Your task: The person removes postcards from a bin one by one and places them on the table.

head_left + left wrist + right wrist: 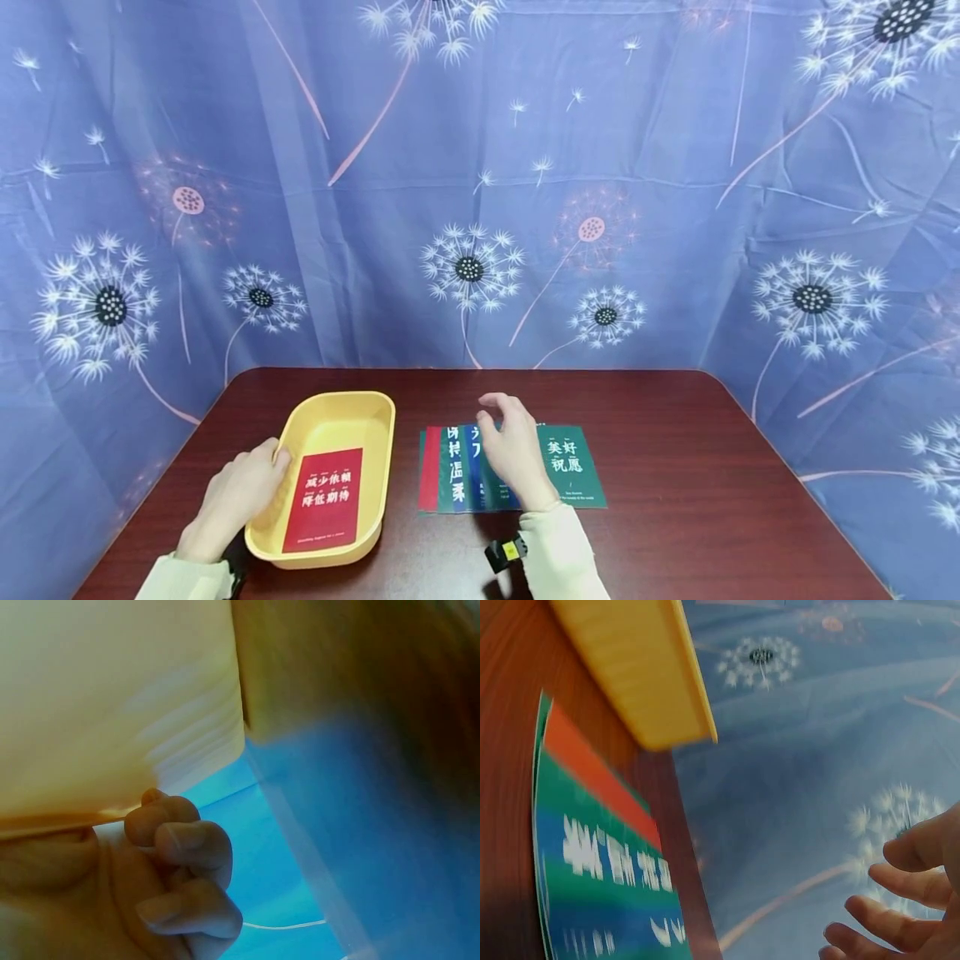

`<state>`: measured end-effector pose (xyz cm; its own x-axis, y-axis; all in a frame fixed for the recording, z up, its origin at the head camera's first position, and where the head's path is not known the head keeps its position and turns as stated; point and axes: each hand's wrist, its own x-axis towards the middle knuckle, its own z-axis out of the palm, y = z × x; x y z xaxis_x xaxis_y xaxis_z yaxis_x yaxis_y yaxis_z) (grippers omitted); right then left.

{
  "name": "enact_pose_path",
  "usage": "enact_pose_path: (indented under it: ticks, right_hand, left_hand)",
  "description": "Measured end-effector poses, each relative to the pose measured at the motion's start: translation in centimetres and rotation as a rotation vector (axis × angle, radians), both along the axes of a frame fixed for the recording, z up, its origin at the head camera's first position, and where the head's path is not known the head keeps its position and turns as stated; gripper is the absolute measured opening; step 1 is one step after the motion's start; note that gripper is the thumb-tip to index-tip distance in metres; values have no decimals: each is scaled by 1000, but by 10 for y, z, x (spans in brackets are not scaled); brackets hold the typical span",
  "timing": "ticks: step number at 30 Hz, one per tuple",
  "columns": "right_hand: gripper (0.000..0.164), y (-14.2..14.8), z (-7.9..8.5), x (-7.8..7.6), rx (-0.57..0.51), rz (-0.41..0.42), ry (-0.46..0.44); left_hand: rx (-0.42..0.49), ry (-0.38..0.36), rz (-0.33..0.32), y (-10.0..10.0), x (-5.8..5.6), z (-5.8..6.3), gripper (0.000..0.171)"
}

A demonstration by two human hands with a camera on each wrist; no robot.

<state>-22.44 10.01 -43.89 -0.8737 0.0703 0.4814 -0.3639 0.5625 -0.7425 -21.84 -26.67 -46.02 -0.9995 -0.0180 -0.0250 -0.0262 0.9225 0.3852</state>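
Observation:
At the left of the table stands a yellow plastic basin [341, 427], rounded at the corners. My left hand [238, 498] grips its left rim; in the left wrist view, the curled fingers [196, 847] press against the basin's edge. A red card [322, 500] with white Chinese characters lies flat inside. My right hand [515, 454] is held over a fanned row of cards, its fingers loosely bent and nothing in them. The row shows red, blue and green cards, with a green card [583, 471] at its right end. The right wrist view shows the hand apart from the cards [600, 825].
The dark reddish wooden table [675, 467] extends to the right of the cards. Behind it hangs a blue curtain [375, 250] printed with dandelions. A black strap with a yellow label [510, 551] is at the right wrist.

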Motion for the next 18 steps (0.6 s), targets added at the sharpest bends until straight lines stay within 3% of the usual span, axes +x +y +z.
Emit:
enact_pose_path:
  ticks: [9,14,18]
  right_hand:
    - [33,-55,12,3,-117,129,-66]
    - [42,-88,24,13,-240,204,-130]
    - [47,-109,29,22,-251,267,-196]
  left_hand:
    - [2,-16,4,0,0,-1,40]
    - [7,-20,10,1,0,1,40]
    - [5,-18,8,0,0,0,40]
